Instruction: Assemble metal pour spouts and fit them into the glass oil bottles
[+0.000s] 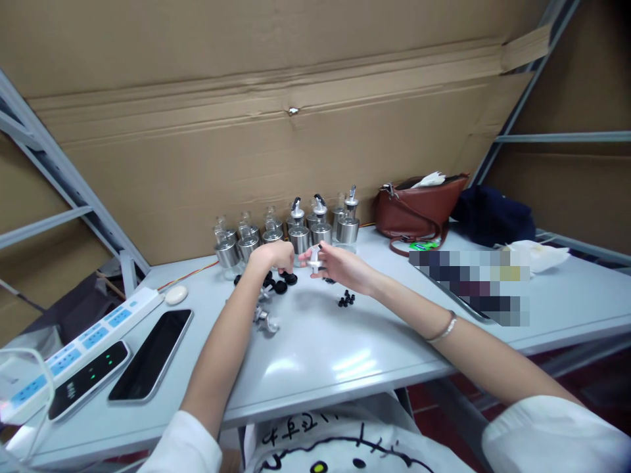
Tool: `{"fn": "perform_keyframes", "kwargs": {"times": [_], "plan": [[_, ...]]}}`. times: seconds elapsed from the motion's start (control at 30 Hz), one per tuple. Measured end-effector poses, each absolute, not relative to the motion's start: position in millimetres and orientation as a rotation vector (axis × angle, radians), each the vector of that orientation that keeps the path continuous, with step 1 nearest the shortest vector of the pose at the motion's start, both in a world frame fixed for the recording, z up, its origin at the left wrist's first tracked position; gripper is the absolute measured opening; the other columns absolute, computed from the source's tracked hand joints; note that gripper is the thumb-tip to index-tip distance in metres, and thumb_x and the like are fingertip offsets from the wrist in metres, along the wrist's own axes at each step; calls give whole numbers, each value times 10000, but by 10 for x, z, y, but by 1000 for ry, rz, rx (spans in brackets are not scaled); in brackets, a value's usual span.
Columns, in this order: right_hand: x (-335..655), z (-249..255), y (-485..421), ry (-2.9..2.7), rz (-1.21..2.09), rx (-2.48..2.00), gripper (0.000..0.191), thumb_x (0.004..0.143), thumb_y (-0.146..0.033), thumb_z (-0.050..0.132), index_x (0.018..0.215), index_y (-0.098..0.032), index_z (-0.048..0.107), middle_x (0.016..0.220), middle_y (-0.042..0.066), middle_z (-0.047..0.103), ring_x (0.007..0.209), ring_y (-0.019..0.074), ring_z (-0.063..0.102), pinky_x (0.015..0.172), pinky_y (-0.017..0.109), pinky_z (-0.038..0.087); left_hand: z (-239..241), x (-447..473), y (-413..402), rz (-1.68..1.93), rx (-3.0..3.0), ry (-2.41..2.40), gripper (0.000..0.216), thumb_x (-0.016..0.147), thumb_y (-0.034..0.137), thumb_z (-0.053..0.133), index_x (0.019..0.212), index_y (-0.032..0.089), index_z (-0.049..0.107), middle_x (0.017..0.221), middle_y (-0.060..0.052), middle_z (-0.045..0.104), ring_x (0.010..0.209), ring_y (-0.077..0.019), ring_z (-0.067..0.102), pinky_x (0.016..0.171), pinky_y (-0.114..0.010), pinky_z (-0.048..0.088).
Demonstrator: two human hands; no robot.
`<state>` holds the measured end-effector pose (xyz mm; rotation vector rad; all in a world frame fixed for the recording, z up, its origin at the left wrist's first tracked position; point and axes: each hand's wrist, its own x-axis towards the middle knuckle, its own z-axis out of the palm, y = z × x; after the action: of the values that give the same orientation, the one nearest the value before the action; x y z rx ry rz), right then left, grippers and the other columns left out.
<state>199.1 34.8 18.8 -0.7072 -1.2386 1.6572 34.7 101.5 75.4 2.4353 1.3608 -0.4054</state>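
Up at about twelve o'clock from the person's chest, both bare forearms stretch out over the grey table and nearly meet just in front of a row of glass bottles with steel collars. The left hand is turned palm-down, wrist bent, its fingers curled downward over a cluster of black caps lying on the table; whether the fingertips actually pinch one of them cannot be told. The right hand comes in from four o'clock, with a thin bracelet on its wrist, and its fingers are closed on a small metal pourer spout, held just above the tabletop between the two hands. At five o'clock from that hand lies a small heap of tiny black plugs, and at seven o'clock from the left hand lie loose metal spout parts.

Out at nine o'clock sit a black phone, a white power strip and a white oval object. At two o'clock, against the cardboard wall, rest a brown leather bag and a dark blue cloth bundle.
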Motion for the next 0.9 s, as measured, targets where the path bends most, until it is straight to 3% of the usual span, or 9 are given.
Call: {"fn": "perform_keyframes", "kwargs": {"times": [0.17, 0.3, 0.43, 0.57, 0.73, 0.9], "plan": [[1977, 185, 364, -1103, 1537, -834, 336, 753, -471, 677, 696, -146, 614, 642, -10, 531, 536, 75, 407, 503, 199, 367, 719, 402, 984, -466, 2491, 1375, 108, 628, 210, 646, 689, 121, 641, 694, -75, 669, 612, -149, 553, 549, -232, 394], [2002, 210, 376, -994, 1596, -816, 315, 791, -425, 631, 654, -148, 571, 559, -24, 523, 444, 58, 382, 464, 195, 372, 663, 418, 1014, -509, 2471, 1382, 103, 626, 173, 617, 706, 119, 653, 711, -70, 678, 609, -143, 557, 556, -224, 402], [2009, 250, 368, -932, 1638, -847, 231, 824, -286, 510, 677, -128, 592, 547, 5, 556, 446, 84, 498, 473, 197, 437, 636, 382, 1069, -507, 2445, 1399, 85, 621, 167, 604, 683, 122, 642, 681, -59, 667, 596, -145, 551, 561, -230, 401], [1991, 267, 333, -924, 1590, -860, 147, 739, -203, 523, 671, -115, 619, 511, -3, 535, 425, 80, 491, 455, 196, 440, 595, 360, 1103, -478, 2405, 1374, 36, 606, 166, 590, 619, 141, 613, 605, -30, 635, 589, -148, 548, 571, -233, 400], [1986, 255, 326, -985, 1415, -817, 147, 651, -237, 665, 719, -107, 652, 497, -48, 483, 438, 50, 439, 446, 179, 386, 611, 341, 1113, -351, 2384, 1296, 25, 553, 177, 576, 556, 154, 567, 538, -9, 581, 545, -149, 518, 554, -252, 384], [2013, 216, 370, -1158, 957, -762, 240, 646, -325, 725, 777, -163, 606, 572, -31, 596, 532, 100, 564, 549, 235, 468, 969, 93, 1024, 89, 2396, 1138, 75, 644, 247, 448, 650, 177, 475, 655, 6, 547, 629, -126, 520, 601, -228, 399]]}}
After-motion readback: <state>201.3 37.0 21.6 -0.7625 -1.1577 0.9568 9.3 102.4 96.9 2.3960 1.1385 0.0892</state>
